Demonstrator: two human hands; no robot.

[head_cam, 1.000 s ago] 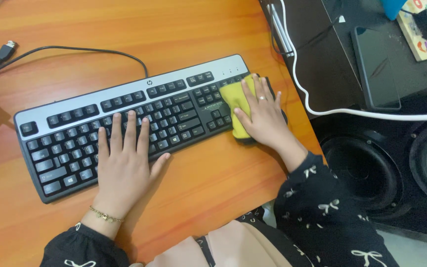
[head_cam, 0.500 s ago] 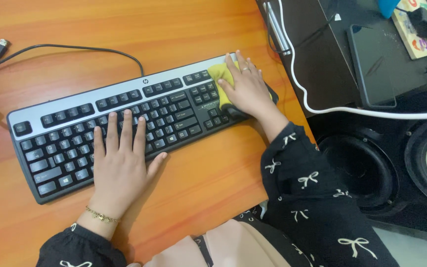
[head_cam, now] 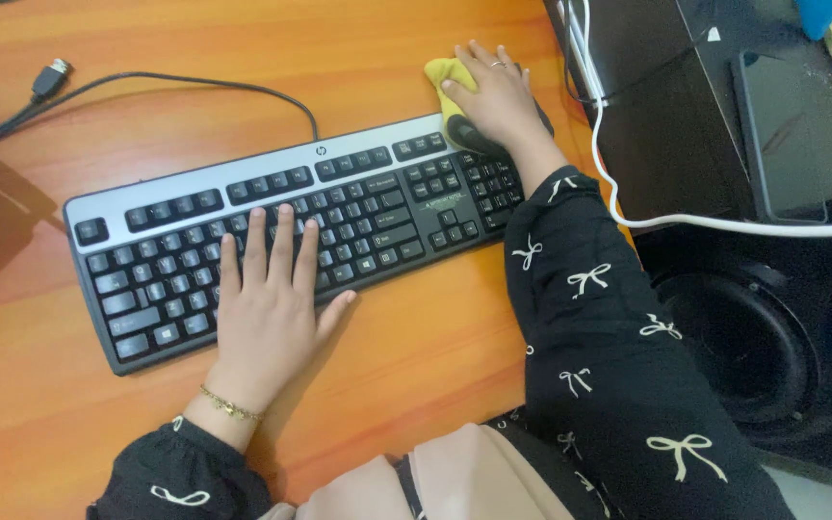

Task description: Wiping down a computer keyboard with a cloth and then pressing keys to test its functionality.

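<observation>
Left hand flat on the keyboard, fingers spread over the middle rows of keys, palm hanging off the near edge onto the orange desk; grasping nothing. A thin gold bracelet at that wrist, just above a black cuff.

Right hand stretched out to the far right corner of the keyboard, pressing a yellow cloth down under palm and fingers. Hand laid over the cloth rather than closed round it; fingers fairly straight. Cloth sticking out to the left of the fingers, partly on the desk just beyond the keyboard's top edge, partly hidden under the hand. A ring on one finger. Black sleeve with pale bow print crossing the right end of the keyboard.

Black cable curving from the keyboard's back edge across the desk to a plug at far left. To the right, a white cable over a dark unit, and a round speaker below.
</observation>
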